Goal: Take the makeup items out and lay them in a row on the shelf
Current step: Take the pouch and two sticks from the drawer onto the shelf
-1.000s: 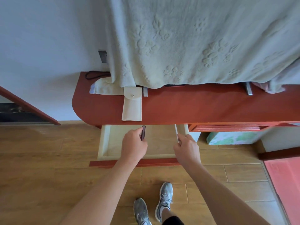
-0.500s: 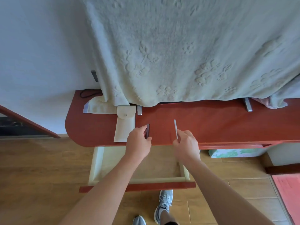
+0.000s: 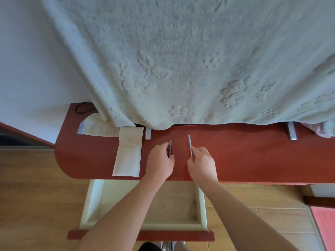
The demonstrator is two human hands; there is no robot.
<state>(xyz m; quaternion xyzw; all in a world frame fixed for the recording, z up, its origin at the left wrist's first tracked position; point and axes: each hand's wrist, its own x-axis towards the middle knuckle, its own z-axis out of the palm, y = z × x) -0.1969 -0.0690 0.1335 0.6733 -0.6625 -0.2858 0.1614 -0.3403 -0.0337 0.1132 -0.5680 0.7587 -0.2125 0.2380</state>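
Now both hands [image 3: 159, 161] [image 3: 203, 164] hold makeup sticks [image 3: 170, 148] [image 3: 190, 145] over shelf [image 3: 253, 160]

Shelf [image 3: 253, 156]: red-brown. Pouch [image 3: 127, 153] on it: cream, plain. Blanket [image 3: 181, 60]: pale grey-green, embossed flower pattern. Left hand [image 3: 159, 161] item [image 3: 170, 148]: dark. Right hand [image 3: 202, 164] item [image 3: 190, 145]: pale grey. Drawer [image 3: 202, 205]: cream inside, red-brown front. Floor [image 3: 36, 196]: tan wood grain.

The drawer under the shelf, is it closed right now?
No, the drawer is pulled out below the red shelf, its pale inside showing.
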